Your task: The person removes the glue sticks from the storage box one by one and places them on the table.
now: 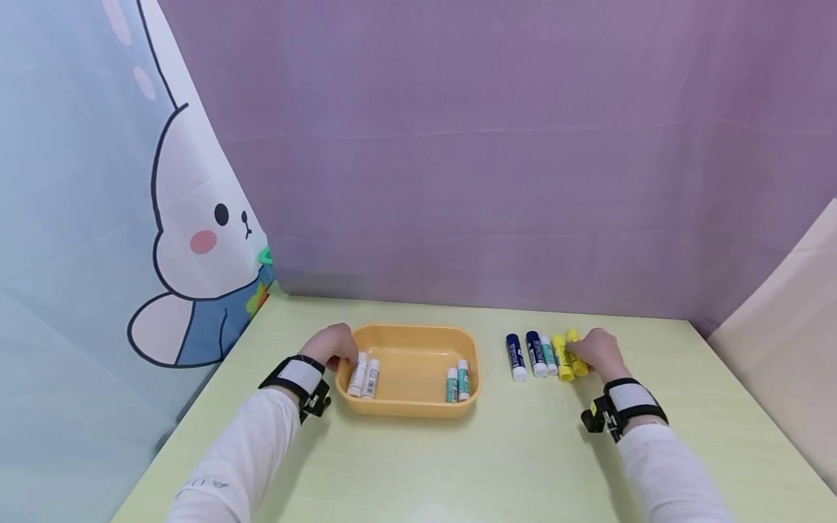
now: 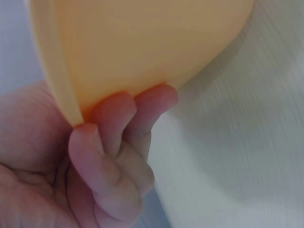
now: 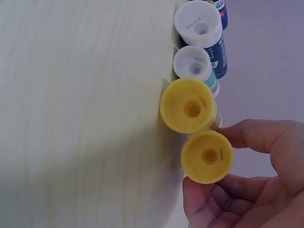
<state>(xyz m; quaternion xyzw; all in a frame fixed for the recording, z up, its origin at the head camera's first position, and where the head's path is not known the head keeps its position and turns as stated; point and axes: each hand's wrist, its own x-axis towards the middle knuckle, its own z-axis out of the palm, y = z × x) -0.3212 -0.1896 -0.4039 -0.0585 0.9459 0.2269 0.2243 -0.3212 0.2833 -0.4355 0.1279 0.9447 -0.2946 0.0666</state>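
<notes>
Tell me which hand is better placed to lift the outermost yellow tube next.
Probably the right hand: its thumb and fingers are around that yellow tube, at the row's right end. The left hand is farther off, beyond the tubes, gripping the orange tray by its edge.

A purple cloth [image 1: 458, 160] hangs behind the far edge of the pale table [image 1: 458, 465] on my head feed; I see a light blue sheet [image 1: 59, 218] beside the left edge, a white cartoon animal [image 1: 189, 265] printed near the far left corner, and a cream cloth [image 1: 791, 349] along the right edge
</notes>
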